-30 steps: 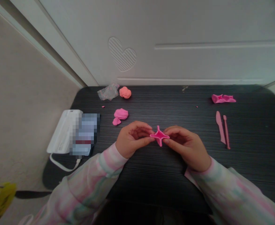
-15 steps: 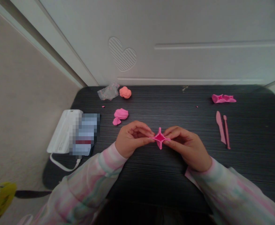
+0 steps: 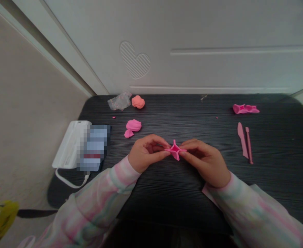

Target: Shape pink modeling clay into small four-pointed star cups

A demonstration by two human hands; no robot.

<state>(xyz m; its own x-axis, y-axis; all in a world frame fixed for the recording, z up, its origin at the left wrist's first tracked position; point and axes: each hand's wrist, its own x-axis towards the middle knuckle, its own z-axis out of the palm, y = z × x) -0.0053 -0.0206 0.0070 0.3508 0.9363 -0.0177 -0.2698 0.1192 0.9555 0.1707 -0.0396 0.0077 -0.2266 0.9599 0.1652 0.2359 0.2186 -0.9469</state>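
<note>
Between my hands is a pink clay piece [image 3: 175, 151], shaped like a small four-pointed cup with a hollow centre. The thumb and fingers of my left hand [image 3: 148, 153] pinch its left point. On the other side my right hand [image 3: 208, 160] pinches the right point the same way. Beyond my left hand lies a lump of pink clay [image 3: 133, 125], with a smaller pink bit [image 3: 128, 133] touching it. A pink modelling knife [image 3: 242, 139] and a thin pink modelling stick [image 3: 249, 144] lie side by side, right of my right hand.
Two joined pink clay shapes [image 3: 245, 109] lie at the back right of the dark table [image 3: 182, 113]. At the back left are an orange clay ball [image 3: 138, 102] and a clear plastic wrapper [image 3: 119, 101]. A phone [image 3: 96, 148] is cabled to a white power bank [image 3: 70, 144].
The pink clay piece has shifted slightly left and tilted a little in my fingers. My right hand has moved slightly left with it; both pinches hold.
</note>
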